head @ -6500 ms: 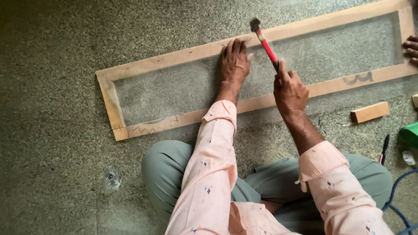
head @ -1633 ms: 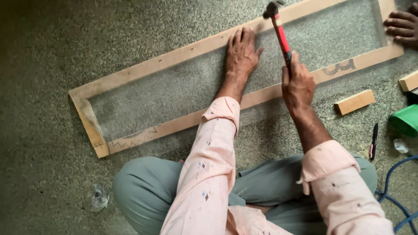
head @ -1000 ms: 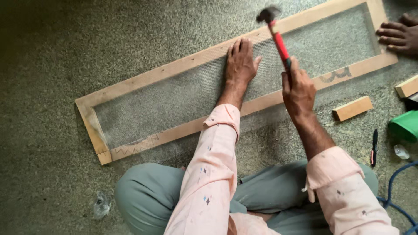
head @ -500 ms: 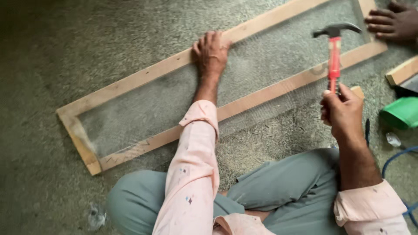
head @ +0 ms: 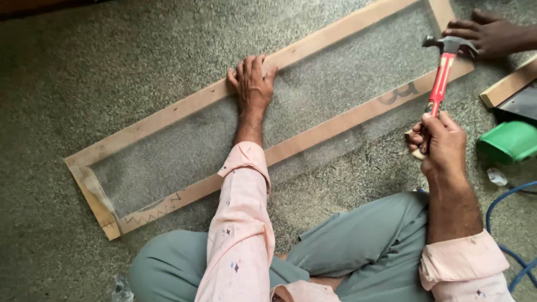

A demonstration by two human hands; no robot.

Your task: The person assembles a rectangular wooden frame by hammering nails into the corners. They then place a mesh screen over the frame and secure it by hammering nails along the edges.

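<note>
A long wooden frame (head: 184, 106) with wire mesh (head: 335, 84) stretched across it lies slanted on the speckled floor. My left hand (head: 251, 84) presses flat on the far rail and the mesh, fingers spread. My right hand (head: 442, 142) grips the red handle of a claw hammer (head: 442, 72), whose steel head is raised over the frame's right end. A small wooden block sits partly hidden under my right hand. Another person's hand (head: 492, 33) rests on the frame's right end.
A green plastic container (head: 509, 140) and a wooden batten (head: 509, 84) lie at the right edge. A blue cable (head: 503, 207) curls by my right knee. My crossed legs in grey trousers fill the bottom. A small clear plastic piece (head: 120, 288) lies at bottom left.
My right hand has carried the hammer away from the far rail and rightward, over the frame's right end. My left hand stays flat on the far rail. The view shifted slightly.
</note>
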